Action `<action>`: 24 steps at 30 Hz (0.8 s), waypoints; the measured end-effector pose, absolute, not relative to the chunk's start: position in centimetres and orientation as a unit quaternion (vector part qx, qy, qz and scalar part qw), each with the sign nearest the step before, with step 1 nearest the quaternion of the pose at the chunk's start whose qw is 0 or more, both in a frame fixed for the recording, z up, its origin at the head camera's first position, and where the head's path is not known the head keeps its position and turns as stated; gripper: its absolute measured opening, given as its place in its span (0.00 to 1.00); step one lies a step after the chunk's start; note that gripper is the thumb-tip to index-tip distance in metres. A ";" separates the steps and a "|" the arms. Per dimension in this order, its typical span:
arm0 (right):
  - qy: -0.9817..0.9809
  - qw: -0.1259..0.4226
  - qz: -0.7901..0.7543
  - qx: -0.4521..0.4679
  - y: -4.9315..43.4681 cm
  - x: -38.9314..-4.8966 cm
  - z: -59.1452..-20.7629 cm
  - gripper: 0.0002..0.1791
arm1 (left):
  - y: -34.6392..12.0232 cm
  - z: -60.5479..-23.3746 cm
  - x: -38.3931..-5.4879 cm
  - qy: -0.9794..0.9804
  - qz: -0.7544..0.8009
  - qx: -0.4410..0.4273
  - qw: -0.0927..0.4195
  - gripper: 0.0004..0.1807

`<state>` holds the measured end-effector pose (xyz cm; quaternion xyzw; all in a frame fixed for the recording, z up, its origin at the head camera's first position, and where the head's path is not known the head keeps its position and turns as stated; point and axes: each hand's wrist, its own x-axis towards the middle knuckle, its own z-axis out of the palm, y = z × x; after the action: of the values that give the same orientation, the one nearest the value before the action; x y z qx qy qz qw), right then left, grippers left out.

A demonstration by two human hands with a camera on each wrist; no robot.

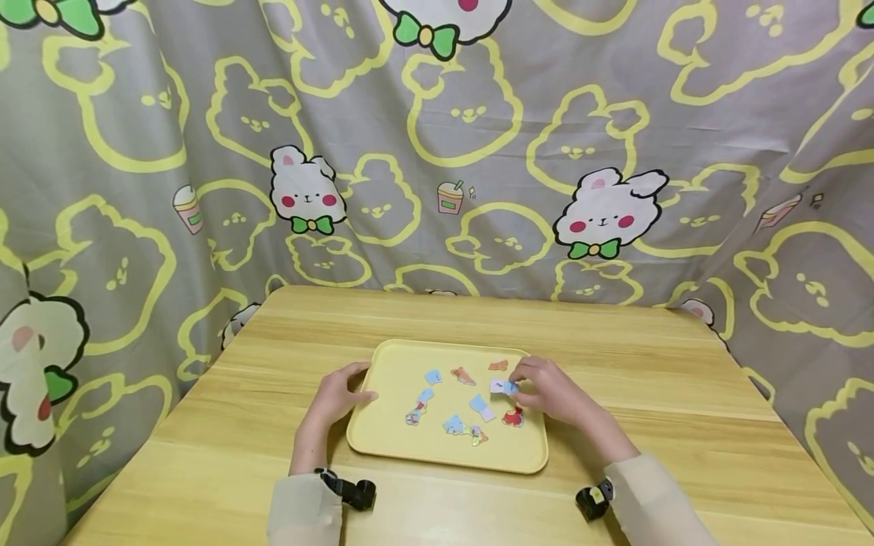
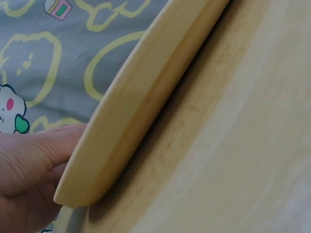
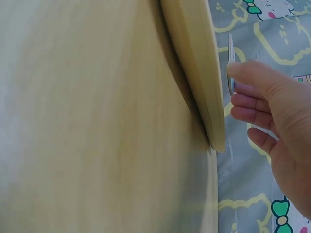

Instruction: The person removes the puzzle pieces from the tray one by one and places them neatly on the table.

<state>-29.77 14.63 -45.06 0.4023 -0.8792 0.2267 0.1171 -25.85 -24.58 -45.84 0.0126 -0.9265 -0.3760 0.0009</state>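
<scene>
A yellow tray [image 1: 389, 447] lies on the table with several small, thin, printed puzzle pieces spread over it. My left hand [image 1: 339, 392] holds the tray's left rim, thumb over the edge and fingers on the outer side. Between thumb and fingers, my right hand [image 1: 549, 388] pinches a pale blue and white puzzle piece [image 1: 498, 387] above the tray's right part; the right wrist view shows the piece [image 3: 231, 48] edge-on. Around it are an orange piece [image 1: 498, 365], a red piece [image 1: 512, 418] and a blue and white piece [image 1: 481, 408].
Other puzzle pieces form a short strip [image 1: 419, 407] at the tray's left and a cluster [image 1: 464, 428] near its front. The tray rests on a wooden table [image 1: 437, 504]. A grey patterned curtain [image 1: 396, 114] hangs behind and at both sides.
</scene>
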 end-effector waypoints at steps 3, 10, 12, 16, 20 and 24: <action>-0.881 0.098 0.259 0.383 14.8 -29.7 -45.1 0.07 | -24.6 -45.9 -25.9 -0.926 -0.377 0.014 0.001 0.35; -0.877 0.078 0.341 0.328 15.0 -29.5 -45.1 0.09 | -24.5 -45.8 -25.9 -0.927 -0.376 0.010 0.005 0.34; -0.875 0.084 0.360 0.312 15.1 -29.4 -45.2 0.09 | -24.5 -45.8 -25.8 -0.926 -0.378 0.011 0.005 0.34; -0.868 0.101 0.389 0.293 15.2 -29.5 -45.2 0.08 | -24.5 -45.7 -25.8 -0.925 -0.379 0.011 0.003 0.34; -0.862 0.110 0.408 0.279 15.3 -29.5 -45.2 0.08 | -24.5 -45.8 -25.9 -0.927 -0.376 0.009 0.003 0.34; -0.862 0.109 0.418 0.266 15.5 -29.4 -45.0 0.08 | -24.5 -45.9 -26.0 -0.927 -0.375 0.009 0.001 0.34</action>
<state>-29.42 15.47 -45.02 0.2662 -0.8616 0.4181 0.1092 -25.98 -24.45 -45.85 0.0089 -0.9269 -0.3752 0.0007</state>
